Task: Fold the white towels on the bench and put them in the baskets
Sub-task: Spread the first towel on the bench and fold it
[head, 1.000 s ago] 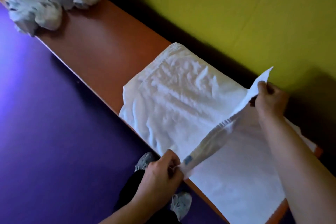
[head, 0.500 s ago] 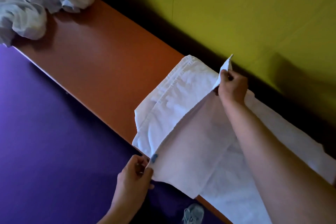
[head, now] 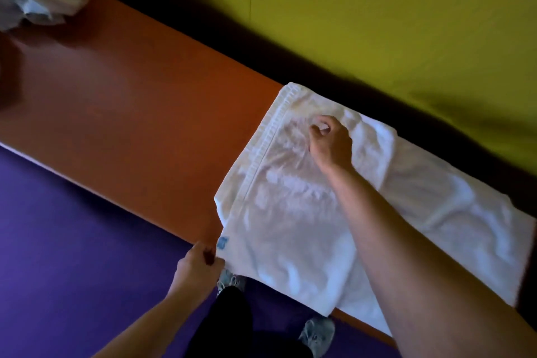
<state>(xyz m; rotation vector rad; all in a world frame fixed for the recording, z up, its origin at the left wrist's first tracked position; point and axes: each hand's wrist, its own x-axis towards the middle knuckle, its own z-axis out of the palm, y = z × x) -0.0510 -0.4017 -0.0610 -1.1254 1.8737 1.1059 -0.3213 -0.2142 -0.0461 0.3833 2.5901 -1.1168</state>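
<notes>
Left hand pinches towel corner | right hand loosely curled above towel

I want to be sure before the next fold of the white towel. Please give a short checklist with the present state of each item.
1. White terry towel folded over once: ok.
2. Folded edges aligned: not ok, top layer sits askew.
3. Left hand pinches the near corner: ok.
4. Right hand free of the cloth: cannot tell.
5. Towel fully on the orange bench: not ok, near edge overhangs.
6. Baskets in view: not ok.
</notes>
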